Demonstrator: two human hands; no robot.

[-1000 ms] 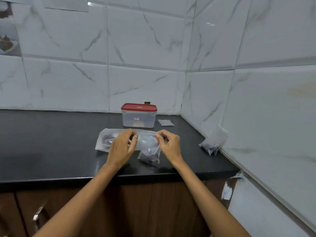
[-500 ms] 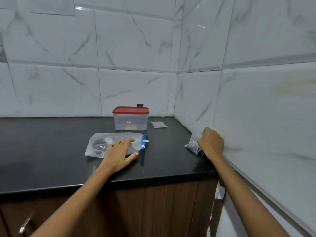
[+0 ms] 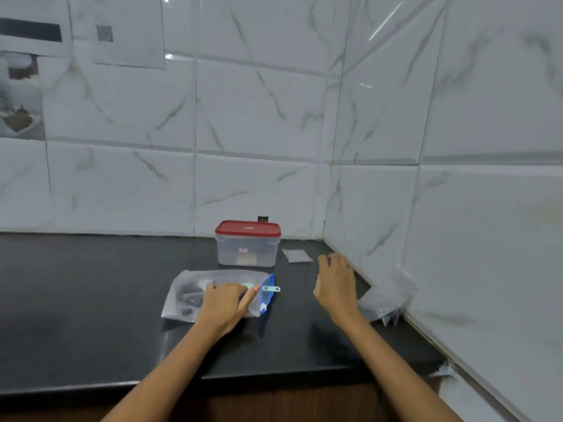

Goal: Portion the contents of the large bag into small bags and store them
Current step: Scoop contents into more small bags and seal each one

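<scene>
The large clear bag [image 3: 189, 292] with a blue zip end lies flat on the black counter [image 3: 91, 300], dark contents at its left. A pale green scoop handle [image 3: 271, 289] sticks out of its mouth. My left hand [image 3: 224, 303] rests on the bag, fingers pressing near the opening. My right hand [image 3: 335, 284] hovers open above the counter, holding nothing. Filled small bags [image 3: 385, 303] lean against the right wall. An empty small bag [image 3: 297, 256] lies flat near the corner.
A clear plastic container with a red lid [image 3: 247, 243] stands behind the large bag. Tiled walls close the back and right sides. Papers [image 3: 128, 32] hang on the back wall at upper left. The counter's front edge runs just below my forearms.
My right hand has let go of the small bag at the right wall and moved left, towards the middle. My left hand stays on the large bag.
</scene>
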